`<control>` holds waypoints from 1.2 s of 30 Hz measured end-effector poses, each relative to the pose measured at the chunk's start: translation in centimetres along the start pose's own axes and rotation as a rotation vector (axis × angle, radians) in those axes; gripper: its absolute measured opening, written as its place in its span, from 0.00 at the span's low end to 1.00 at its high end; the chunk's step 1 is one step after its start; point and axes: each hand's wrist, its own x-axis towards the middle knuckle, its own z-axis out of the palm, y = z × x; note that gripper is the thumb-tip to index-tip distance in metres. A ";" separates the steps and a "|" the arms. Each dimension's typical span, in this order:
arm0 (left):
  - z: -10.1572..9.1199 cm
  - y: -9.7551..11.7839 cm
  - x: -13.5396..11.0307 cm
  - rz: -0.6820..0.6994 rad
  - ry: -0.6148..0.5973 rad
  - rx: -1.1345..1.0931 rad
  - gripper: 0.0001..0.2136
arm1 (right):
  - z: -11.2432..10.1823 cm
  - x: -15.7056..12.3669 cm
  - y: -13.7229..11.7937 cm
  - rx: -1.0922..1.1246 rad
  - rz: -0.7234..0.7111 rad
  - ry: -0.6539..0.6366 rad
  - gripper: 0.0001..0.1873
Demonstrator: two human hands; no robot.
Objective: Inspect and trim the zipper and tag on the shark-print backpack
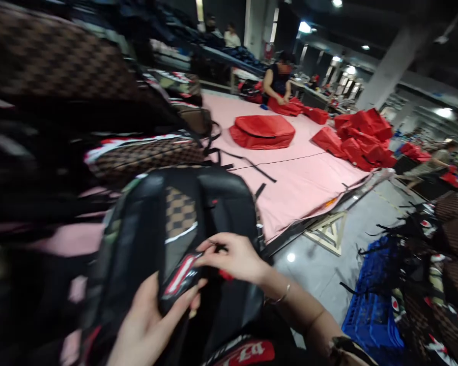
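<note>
In front of me a black backpack (145, 213) with a brown checkered panel (180, 208) and a white-edged grey section lies on the pink-covered table. My left hand (152, 315) grips a glossy black piece with a red and white stripe (181, 277) at the middle of the backpack, thumb along its lower edge. The fingers of my right hand (229, 256) are pinched at the upper right end of that striped piece. A small dark bit shows between these fingers, too blurred to name. Something red hangs just below my right hand.
Checkered bags (152, 152) are piled at left. On the pink table (290, 178) lie a red bag (263, 131) and a red heap (362, 137). A person (277, 84) handles red fabric at the far side. Blue crates (370, 300) and more bags stand on the floor at right.
</note>
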 end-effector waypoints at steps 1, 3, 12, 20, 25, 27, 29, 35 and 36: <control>0.1 0.5 -0.2 -0.037 -0.019 -0.068 0.18 | 0.2 -0.2 0.5 0.019 -0.030 0.030 0.12; 0.3 1.0 -0.4 -0.077 -0.041 -0.200 0.20 | 0.4 -0.5 1.4 0.003 -0.083 0.111 0.09; 0.6 -0.1 -1.2 -0.061 -0.051 -0.254 0.22 | 0.3 -0.3 1.1 0.329 0.214 -0.169 0.19; -0.1 0.1 -1.0 -0.065 -0.128 -0.494 0.20 | -0.6 -0.2 2.5 0.491 0.163 0.160 0.22; 0.2 0.1 -1.0 -0.068 -0.111 -0.599 0.18 | -0.5 -3.3 3.5 0.435 0.195 0.110 0.19; 0.4 0.3 -1.0 -0.064 -0.106 -0.606 0.18 | -0.1 -4.5 3.4 0.365 0.194 0.093 0.16; 0.5 0.5 -1.0 -0.060 -0.097 -0.597 0.17 | 0.1 -5.2 3.1 0.277 0.175 0.119 0.14; 0.6 0.8 -1.1 -0.071 -0.085 -0.564 0.17 | 0.2 -5.2 2.3 0.172 0.119 0.140 0.11; 0.6 0.8 -1.2 -0.074 -0.082 -0.555 0.17 | 0.2 -5.0 2.1 0.149 0.113 0.136 0.10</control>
